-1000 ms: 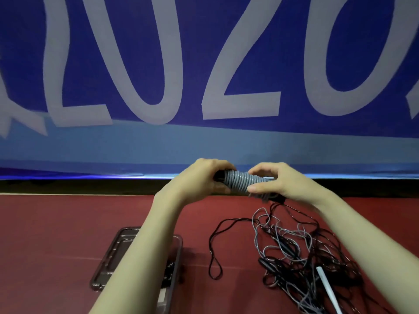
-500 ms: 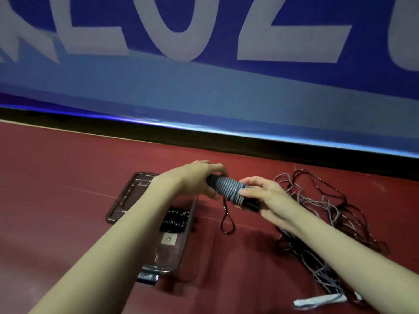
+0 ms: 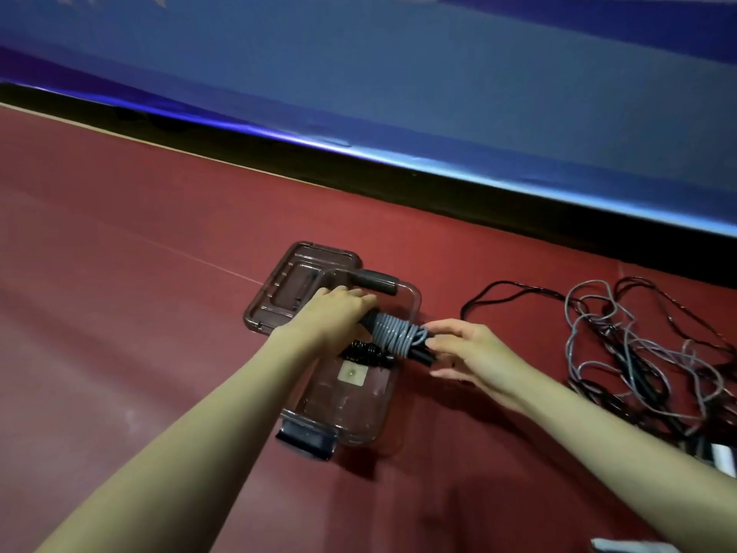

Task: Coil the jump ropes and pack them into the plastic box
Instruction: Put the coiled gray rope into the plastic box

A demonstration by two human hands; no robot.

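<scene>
While the left hand [image 3: 339,313] grips one end of the grey coiled rope [image 3: 393,333] above the plastic box [image 3: 412,303], the right hand [image 3: 474,359] steadies the other end, fingers loosely extended, touching. One black coil [image 3: 365,353] already lies inside. Judged partway: a tangle of ropes [image 3: 638,353] remains uncoiled on the red floor [image 3: 139,293], well right of the box.

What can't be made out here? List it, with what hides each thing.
Head view only:
- Left end of the grey-wrapped jump rope bundle: covered by the left hand.
- Black coiled rope in the clear plastic box: partly under the left forearm and the bundle.
- Tangled grey and black ropes: cut off by the right edge; count unclear.
- Right hand: fingertip contact with the bundle is blurred.
</scene>
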